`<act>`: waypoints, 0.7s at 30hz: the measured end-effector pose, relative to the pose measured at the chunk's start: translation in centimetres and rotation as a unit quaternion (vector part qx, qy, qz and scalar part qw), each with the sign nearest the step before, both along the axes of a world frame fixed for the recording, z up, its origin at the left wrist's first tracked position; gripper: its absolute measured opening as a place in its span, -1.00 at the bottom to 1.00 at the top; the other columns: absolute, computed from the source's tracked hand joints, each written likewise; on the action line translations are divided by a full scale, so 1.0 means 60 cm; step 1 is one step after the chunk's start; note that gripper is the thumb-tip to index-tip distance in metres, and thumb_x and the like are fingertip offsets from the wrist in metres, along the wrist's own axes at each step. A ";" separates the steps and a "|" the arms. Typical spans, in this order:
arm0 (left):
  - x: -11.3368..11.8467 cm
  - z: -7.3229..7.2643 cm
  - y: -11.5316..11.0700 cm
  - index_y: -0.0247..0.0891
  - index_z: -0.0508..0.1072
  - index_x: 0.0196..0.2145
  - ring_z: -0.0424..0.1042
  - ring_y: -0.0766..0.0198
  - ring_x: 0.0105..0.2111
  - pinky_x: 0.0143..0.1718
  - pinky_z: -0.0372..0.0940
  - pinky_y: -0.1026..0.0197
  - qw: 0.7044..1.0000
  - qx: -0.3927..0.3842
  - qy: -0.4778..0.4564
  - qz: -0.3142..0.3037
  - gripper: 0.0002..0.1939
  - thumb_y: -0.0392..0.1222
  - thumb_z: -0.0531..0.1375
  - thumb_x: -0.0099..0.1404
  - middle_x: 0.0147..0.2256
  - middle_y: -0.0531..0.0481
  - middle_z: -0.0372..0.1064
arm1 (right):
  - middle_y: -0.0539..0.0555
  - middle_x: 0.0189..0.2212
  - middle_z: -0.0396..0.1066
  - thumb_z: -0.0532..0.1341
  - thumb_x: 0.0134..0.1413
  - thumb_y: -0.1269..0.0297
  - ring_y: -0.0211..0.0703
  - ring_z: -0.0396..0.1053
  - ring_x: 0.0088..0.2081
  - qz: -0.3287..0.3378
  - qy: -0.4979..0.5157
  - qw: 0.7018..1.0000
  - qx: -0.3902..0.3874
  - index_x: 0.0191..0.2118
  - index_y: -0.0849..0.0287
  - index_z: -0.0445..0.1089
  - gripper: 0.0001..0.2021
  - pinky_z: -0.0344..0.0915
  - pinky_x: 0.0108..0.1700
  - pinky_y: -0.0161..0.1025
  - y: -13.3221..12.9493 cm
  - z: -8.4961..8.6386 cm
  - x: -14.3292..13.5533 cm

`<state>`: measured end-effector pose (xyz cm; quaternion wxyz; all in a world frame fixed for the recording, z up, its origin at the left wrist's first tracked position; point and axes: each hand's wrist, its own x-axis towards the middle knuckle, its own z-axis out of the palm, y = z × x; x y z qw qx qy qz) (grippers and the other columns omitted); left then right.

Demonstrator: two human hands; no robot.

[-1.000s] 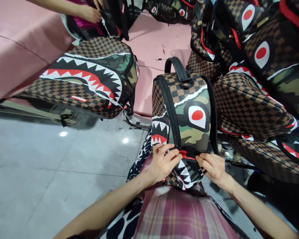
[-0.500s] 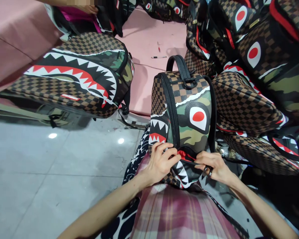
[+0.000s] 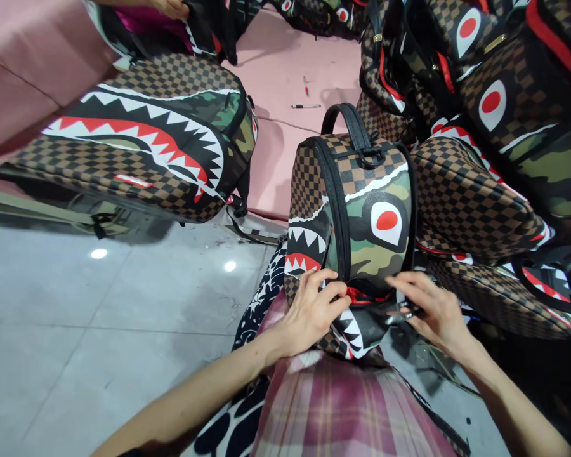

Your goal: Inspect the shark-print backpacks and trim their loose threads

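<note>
Pink padded tabletop [image 3: 290, 63] is stretching across the far side of the scene, with grey polished floor tiles [image 3: 76, 330] spreading out at the near left. A heap of checkered shark-print backpacks [image 3: 495, 127] is piling up at the far right, filling that whole corner. Another backpack [image 3: 143, 152] of the same print is lying on its side at the far left, its red-and-white toothed mouth facing up, and it is hanging partly over the table's edge. In the middle, the backpack being worked on [image 3: 356, 216] is standing upright on the person's lap, on a plaid garment [image 3: 333, 412], with its black carry handle [image 3: 347, 124] pointing away and its camouflage panel with the red eye facing up. The left hand [image 3: 314, 311] is pressing on the near end of this bag, its fingers curled and pinching the fabric just beside the red-lined zip opening [image 3: 361, 295]. The right hand [image 3: 433, 311] is sitting just to the right of that opening, its fingers bent around a small dark metal zip pull [image 3: 404, 311] at the bag's near edge. At the top left, another person's hand [image 3: 171, 7] is resting on a dark bag. A pen [image 3: 306, 106] is lying on the pink surface, far behind the handle.
</note>
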<state>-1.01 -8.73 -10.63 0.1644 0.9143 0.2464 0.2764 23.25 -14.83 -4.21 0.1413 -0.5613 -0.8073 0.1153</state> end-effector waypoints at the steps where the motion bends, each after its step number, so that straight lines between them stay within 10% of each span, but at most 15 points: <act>1: 0.000 0.001 -0.002 -0.24 0.40 -0.22 0.07 0.06 0.01 -0.03 0.10 -0.03 1.000 -0.001 -0.002 0.001 -0.69 -0.52 0.06 0.13 -0.21 -0.05 0.33 | 0.19 -0.12 0.34 0.11 0.14 0.19 -0.11 0.35 -0.17 -0.028 -0.053 0.998 0.024 0.03 0.24 0.24 -0.63 0.28 -0.29 -0.27 0.002 0.012 0.000; 6: 0.002 0.002 -0.007 -0.27 0.40 -0.22 0.06 0.05 0.02 -0.02 0.08 -0.05 1.000 0.007 -0.002 -0.002 -0.72 -0.50 0.04 0.17 -0.19 -0.06 0.34 | 0.07 -0.36 0.42 0.09 0.18 0.28 -0.16 0.29 -0.37 0.025 -0.220 0.971 0.088 -0.19 0.20 0.36 -0.83 0.14 -0.36 -0.22 0.016 0.043 -0.016; 21: 0.003 0.007 -0.011 -0.29 0.42 -0.24 0.09 0.06 0.03 -0.02 0.09 -0.01 0.999 0.043 -0.017 0.013 -0.77 -0.47 0.06 0.20 -0.22 -0.05 0.36 | 0.03 -0.45 0.26 0.07 0.15 0.46 -0.19 0.13 -0.40 0.188 -0.275 0.942 0.026 -0.39 0.18 0.37 -0.83 -0.03 -0.42 -0.21 0.082 0.054 -0.053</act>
